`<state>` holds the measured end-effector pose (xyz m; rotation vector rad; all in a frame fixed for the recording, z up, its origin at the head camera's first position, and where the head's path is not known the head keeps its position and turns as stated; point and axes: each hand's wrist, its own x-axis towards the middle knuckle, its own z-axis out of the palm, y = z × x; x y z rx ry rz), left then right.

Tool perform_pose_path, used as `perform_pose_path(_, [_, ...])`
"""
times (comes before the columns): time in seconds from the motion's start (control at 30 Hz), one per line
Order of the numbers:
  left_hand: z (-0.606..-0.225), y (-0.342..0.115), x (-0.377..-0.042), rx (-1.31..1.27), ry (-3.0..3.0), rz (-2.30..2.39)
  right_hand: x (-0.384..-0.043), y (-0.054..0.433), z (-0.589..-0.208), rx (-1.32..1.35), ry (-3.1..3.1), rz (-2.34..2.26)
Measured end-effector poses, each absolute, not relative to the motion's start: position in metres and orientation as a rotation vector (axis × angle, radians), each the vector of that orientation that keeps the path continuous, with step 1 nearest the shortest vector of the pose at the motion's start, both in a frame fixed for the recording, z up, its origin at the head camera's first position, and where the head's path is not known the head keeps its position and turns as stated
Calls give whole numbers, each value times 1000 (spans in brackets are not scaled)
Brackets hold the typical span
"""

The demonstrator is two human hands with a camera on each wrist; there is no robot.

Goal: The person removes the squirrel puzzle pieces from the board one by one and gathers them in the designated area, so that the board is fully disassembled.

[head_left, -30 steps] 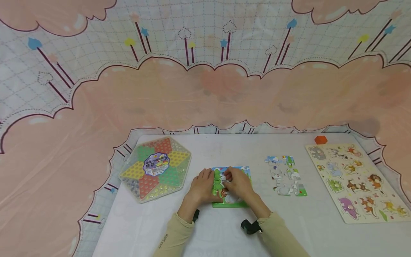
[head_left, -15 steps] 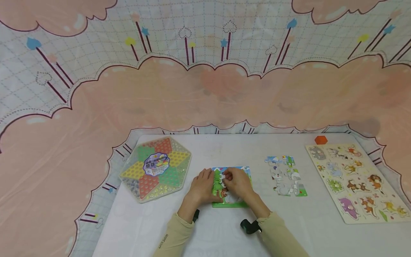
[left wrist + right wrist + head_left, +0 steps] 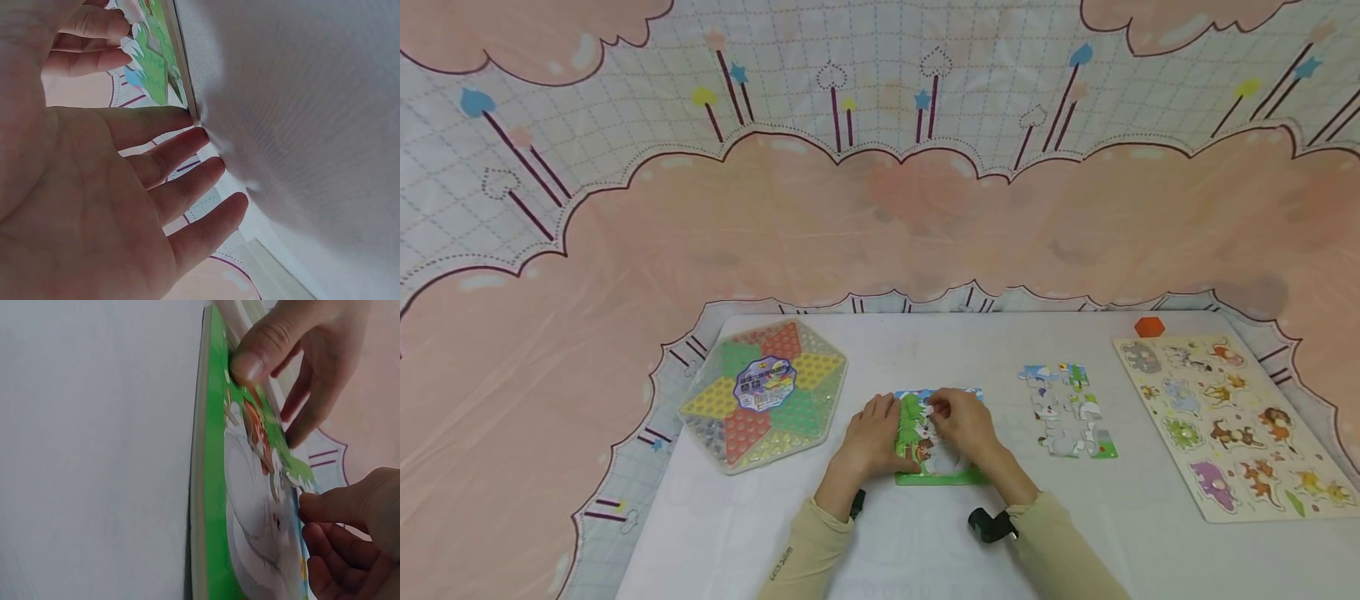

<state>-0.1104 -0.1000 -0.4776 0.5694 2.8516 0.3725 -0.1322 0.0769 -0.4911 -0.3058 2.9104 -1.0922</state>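
Note:
A jigsaw puzzle board (image 3: pixel 936 480) with a green and blue rim lies before me, partly filled with pieces. My left hand (image 3: pixel 868 437) rests at its left side; straight fingers touch the edge and the thumb lies on the board. My right hand (image 3: pixel 962 425) is over the upper right part of the board, its thumb and fingers pinching a small puzzle piece (image 3: pixel 294 480) with green and white on it. That piece is tilted up from the board in the right wrist view. My right hand hides part of the picture beneath.
Several loose puzzle pieces (image 3: pixel 1060 417) lie grouped to the right. Further right are a wooden animal peg board (image 3: pixel 1247 425) and an orange block (image 3: pixel 1149 327). A hexagonal Chinese checkers box (image 3: pixel 763 396) lies at the left. Everything is on a white-covered table (image 3: pixel 917 542).
My right hand has shifted slightly to the right, and more of the green tree and white figure shows beside its fingertips. The left hand has stayed still.

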Motion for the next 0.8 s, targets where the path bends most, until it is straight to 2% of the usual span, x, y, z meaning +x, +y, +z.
perform_pose_path(0.3, [-479, -102, -111, 549, 2835, 425, -136, 97, -491, -309, 2908, -1197])
perform_pose_path(0.8, [-477, -100, -111, 550, 2828, 463, -149, 152, -487, -155, 2886, -1357])
